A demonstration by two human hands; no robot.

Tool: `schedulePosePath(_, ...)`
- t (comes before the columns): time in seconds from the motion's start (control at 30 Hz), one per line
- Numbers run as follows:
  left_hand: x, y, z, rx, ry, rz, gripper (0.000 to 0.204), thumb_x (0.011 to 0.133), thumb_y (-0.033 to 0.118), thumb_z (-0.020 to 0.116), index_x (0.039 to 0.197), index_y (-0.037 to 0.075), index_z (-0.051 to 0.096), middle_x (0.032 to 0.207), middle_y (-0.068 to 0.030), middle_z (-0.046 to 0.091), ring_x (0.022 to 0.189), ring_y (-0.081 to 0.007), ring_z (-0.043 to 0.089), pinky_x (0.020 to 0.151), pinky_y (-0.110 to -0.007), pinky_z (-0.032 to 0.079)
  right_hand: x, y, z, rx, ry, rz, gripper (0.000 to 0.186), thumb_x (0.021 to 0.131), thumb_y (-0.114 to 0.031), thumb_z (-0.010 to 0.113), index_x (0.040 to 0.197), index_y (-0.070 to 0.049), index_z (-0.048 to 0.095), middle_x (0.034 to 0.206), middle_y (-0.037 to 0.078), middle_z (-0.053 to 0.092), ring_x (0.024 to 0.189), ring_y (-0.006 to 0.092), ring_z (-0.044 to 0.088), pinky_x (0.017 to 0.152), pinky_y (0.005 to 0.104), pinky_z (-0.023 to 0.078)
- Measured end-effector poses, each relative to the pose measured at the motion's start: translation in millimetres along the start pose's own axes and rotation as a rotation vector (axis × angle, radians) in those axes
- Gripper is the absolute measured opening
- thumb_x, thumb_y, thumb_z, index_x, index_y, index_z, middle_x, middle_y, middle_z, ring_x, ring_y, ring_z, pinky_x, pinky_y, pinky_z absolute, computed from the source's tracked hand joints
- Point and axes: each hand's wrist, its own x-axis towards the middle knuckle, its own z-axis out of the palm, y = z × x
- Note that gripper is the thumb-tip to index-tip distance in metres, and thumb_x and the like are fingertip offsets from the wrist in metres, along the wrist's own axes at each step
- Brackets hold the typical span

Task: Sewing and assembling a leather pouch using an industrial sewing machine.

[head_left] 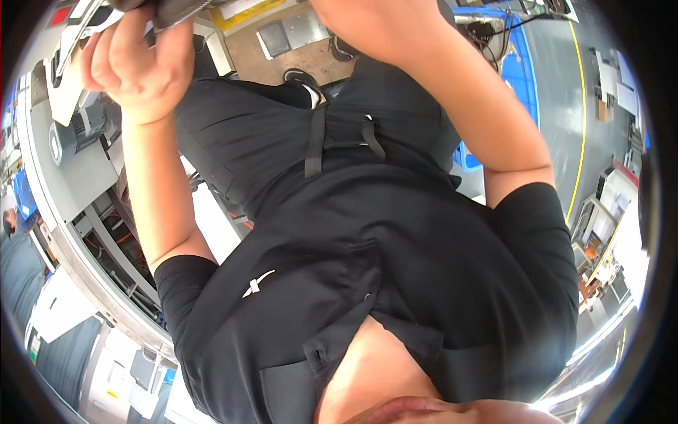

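At the upper left is my left hand point(138, 71), its fingers curled and closed against a dark, glossy thing point(178, 10) with a ridged edge. The top rim of the picture cuts that thing off, so its kind cannot be made out. My right hand point(371, 25) reaches up past the top edge, right of the middle. Only its wrist and the back part of the hand show; the fingers are hidden, and whatever they touch is out of view.
A metal-framed bench point(92, 275) with a grey motor-like part point(70, 138) runs along my left. On the floor between my feet lies a flat metal plate point(293, 34). A blue crate point(519, 78) with cables stands at my right. Another person point(27, 219) is at the far left.
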Motion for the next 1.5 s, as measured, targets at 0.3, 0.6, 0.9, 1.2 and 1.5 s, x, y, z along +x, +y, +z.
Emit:
schedulePosePath(0.3, -6.9, -2.8, 5.6, -0.005, 0.012, -0.038, 0.019, 0.083, 0.045, 0.084, 0.098, 0.036, 0.077, 0.108, 0.0013, 0.057, 0.099, -0.0191, 0.050, 0.087, -0.032, 0.037, -0.3, -7.0, -1.7, 0.003, -0.125, 0.041, 0.036, 0.083, -0.019, 0.062, 0.117, -0.010, 0.073, 0.132, 0.008, 0.062, 0.135, 0.0318, 0.049, 0.116, 0.0552, 0.026)
schedulePosePath(0.6, -10.7, 2.0, 8.8, 0.016, 0.013, -0.074, 0.019, 0.084, 0.043, 0.083, 0.098, 0.033, 0.077, 0.110, 0.0011, 0.057, 0.101, -0.0188, 0.048, 0.088, -0.033, 0.037, -11.8, 1.4, 4.3, -0.029, -0.060, -0.015, 0.037, 0.084, -0.019, 0.062, 0.118, -0.010, 0.072, 0.135, 0.010, 0.061, 0.136, 0.0328, 0.048, 0.117, 0.0563, 0.024)
schedulePosePath(0.9, -9.9, 3.2, 10.0, 0.046, 0.009, -0.059, 0.019, 0.087, 0.045, 0.081, 0.097, 0.030, 0.077, 0.109, -0.0006, 0.056, 0.100, -0.0207, 0.047, 0.088, -0.033, 0.038, -9.6, 2.0, 7.8, -0.083, 0.012, -0.065, 0.038, 0.084, -0.019, 0.062, 0.120, -0.010, 0.072, 0.137, 0.011, 0.060, 0.137, 0.0338, 0.047, 0.118, 0.0573, 0.023)
schedulePosePath(1.2, -4.4, 6.1, 11.5, -0.067, 0.064, -0.078, 0.023, 0.083, 0.034, 0.086, 0.099, 0.020, 0.076, 0.113, -0.0031, 0.054, 0.102, -0.0220, 0.048, 0.090, -0.033, 0.041, -1.7, -10.2, -13.2, 0.043, -0.142, 0.070, 0.042, 0.085, -0.019, 0.062, 0.126, -0.010, 0.070, 0.145, 0.014, 0.055, 0.142, 0.0363, 0.043, 0.119, 0.0601, 0.019)
schedulePosePath(1.5, 6.9, 16.6, 10.5, -0.084, 0.155, -0.070, 0.022, 0.087, 0.032, 0.077, 0.094, 0.013, 0.071, 0.099, -0.0057, 0.061, 0.087, -0.0246, 0.055, 0.081, -0.039, 0.046, -13.4, -8.6, -12.5, 0.076, -0.158, 0.041, 0.045, 0.087, -0.022, 0.063, 0.130, -0.011, 0.067, 0.148, 0.013, 0.053, 0.141, 0.0352, 0.045, 0.118, 0.0599, 0.021)
